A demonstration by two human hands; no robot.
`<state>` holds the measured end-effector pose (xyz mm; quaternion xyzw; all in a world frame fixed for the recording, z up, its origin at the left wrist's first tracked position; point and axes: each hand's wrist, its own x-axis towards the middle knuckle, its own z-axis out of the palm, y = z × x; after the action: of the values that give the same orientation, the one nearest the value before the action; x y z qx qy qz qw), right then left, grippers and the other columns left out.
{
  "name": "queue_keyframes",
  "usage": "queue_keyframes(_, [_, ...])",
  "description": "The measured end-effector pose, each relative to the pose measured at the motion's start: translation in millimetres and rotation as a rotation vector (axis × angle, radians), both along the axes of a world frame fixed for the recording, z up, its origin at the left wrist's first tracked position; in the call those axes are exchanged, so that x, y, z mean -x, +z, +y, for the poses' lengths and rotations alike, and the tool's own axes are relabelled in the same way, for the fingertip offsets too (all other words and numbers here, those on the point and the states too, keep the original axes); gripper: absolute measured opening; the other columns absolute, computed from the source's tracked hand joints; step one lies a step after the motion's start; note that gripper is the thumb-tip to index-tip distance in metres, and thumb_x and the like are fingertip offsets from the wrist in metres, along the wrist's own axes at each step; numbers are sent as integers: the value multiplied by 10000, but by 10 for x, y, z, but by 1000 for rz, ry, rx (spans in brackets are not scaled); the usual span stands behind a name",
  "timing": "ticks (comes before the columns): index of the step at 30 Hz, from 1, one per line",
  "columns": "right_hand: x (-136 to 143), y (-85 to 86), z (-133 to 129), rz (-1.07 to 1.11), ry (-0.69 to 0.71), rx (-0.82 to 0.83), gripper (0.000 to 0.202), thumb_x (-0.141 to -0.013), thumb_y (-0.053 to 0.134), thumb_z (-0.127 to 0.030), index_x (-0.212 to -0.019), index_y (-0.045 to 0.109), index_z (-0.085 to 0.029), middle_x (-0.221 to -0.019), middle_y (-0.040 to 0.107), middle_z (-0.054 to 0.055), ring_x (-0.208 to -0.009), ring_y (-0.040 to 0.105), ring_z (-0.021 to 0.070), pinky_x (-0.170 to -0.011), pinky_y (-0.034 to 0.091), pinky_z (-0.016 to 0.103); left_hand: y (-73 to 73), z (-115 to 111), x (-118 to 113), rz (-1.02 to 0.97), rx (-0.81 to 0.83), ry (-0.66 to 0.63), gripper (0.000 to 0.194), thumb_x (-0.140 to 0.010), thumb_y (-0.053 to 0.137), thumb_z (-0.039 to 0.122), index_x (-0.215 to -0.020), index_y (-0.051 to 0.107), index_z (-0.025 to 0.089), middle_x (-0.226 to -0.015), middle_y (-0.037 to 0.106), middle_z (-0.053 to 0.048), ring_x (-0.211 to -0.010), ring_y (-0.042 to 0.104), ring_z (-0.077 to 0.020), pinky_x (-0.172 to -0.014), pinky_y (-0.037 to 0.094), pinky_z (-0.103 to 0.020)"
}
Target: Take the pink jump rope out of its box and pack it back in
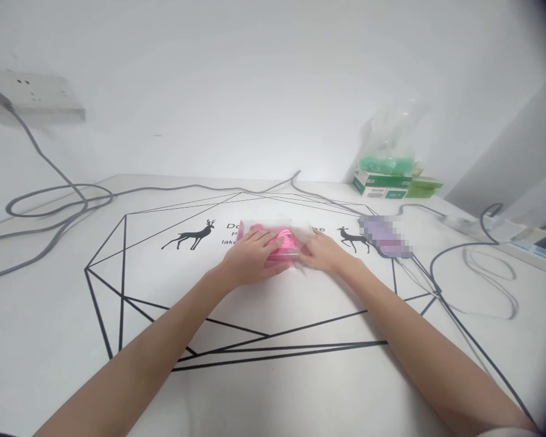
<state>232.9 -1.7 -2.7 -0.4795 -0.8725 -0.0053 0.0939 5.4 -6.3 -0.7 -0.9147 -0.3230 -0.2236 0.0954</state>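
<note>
A pink item (283, 243) in a clear plastic bag lies near the middle of the white table, over the printed lettering. My left hand (255, 254) rests on its left part, palm down, fingers stretched across the pink surface. At the right end of the package is my right hand (317, 249), its fingers closed on the clear plastic (303, 233). That plastic is partly blurred, and the fingertips are hard to make out.
A blurred purple phone-like object (386, 237) lies to the right with a cable. Green and white boxes (382, 183) under a plastic bag (389, 139) stand at the back right. Grey cables (173, 187) run along the back. A power strip (468, 227) is far right.
</note>
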Motion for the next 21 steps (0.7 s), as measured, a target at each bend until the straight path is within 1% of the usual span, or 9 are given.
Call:
queue_keyframes(2, [9, 35, 0, -39, 2, 67, 586, -970, 407, -412, -1472, 371, -112, -865, 763, 103, -964, 699, 298, -1097, 313, 490, 7, -2, 9, -1, 6, 4, 565, -903, 539, 533, -1374, 502, 222, -1318, 609, -88, -1217, 534, -288, -1134, 247, -582])
queue_keyframes(3, [10, 36, 0, -49, 4, 89, 597, -977, 391, -415, -1486, 339, -107, -909, 763, 114, -985, 694, 297, -1092, 318, 496, 11, -3, 14, 2, 11, 3, 562, -908, 533, 535, -1375, 499, 225, -1320, 608, -86, -1221, 530, -290, -1137, 232, -591])
queue_keyframes(5, [11, -2, 3, -63, 11, 100, 647, -990, 347, -433, -1517, 240, -73, -1167, 695, 184, -1148, 625, 302, -1119, 275, 523, 15, -3, 28, 17, 29, 1, 534, -918, 517, 534, -1357, 515, 231, -1316, 611, -80, -1222, 525, -289, -1141, 215, -594])
queue_keyframes(6, [10, -35, 6, -69, 17, 91, 682, -994, 327, -453, -1524, 192, -46, -1338, 577, 228, -1265, 537, 306, -1145, 219, 541, 16, -2, 36, 25, 37, 0, 512, -919, 514, 536, -1331, 537, 233, -1310, 615, -77, -1214, 529, -291, -1142, 201, -601])
queue_keyframes(7, [11, -74, 9, -89, 29, 60, 714, -995, 296, -487, -1525, 164, -27, -1482, 397, 257, -1388, 383, 324, -1157, 135, 589, 15, 0, 45, 31, 45, 1, 489, -915, 517, 540, -1295, 565, 236, -1305, 618, -76, -1202, 535, -294, -1143, 180, -613])
queue_keyframes(8, [12, -112, 12, -101, 44, 46, 729, -997, 252, -516, -1531, 134, -33, -1552, 251, 250, -1448, 255, 322, -1155, 72, 621, 13, 2, 54, 36, 52, 1, 471, -909, 522, 548, -1257, 589, 238, -1303, 619, -75, -1188, 542, -300, -1142, 153, -631])
queue_keyframes(9, [13, -147, 14, -108, 52, 45, 723, -1001, 213, -526, -1539, 108, -55, -1576, 183, 228, -1471, 188, 307, -1152, 36, 637, 10, 4, 62, 39, 58, 2, 461, -902, 528, 557, -1229, 603, 241, -1302, 618, -76, -1176, 547, -305, -1138, 126, -651])
queue_keyframes(14, [7, -211, 28, -97, 98, 2, 700, -998, 161, -556, -1556, 75, -141, -1583, 216, 184, -1490, 96, 273, -1140, -7, 666, 13, -7, 78, 30, 84, 2, 472, -903, 519, 575, -1241, 589, 252, -1314, 606, -72, -1168, 544, -311, -1127, 100, -676])
queue_keyframes(21, [-74, -206, 166, -6, 138, 85, 803, -945, 305, -649, -1557, -25, -247, -1607, 174, 129, -1474, 181, 299, -1144, 21, 665, 79, -1, 82, 43, 142, -45, 442, -932, 499, 535, -1265, 576, 254, -1341, 590, -73, -1190, 542, -286, -1135, 200, -597])
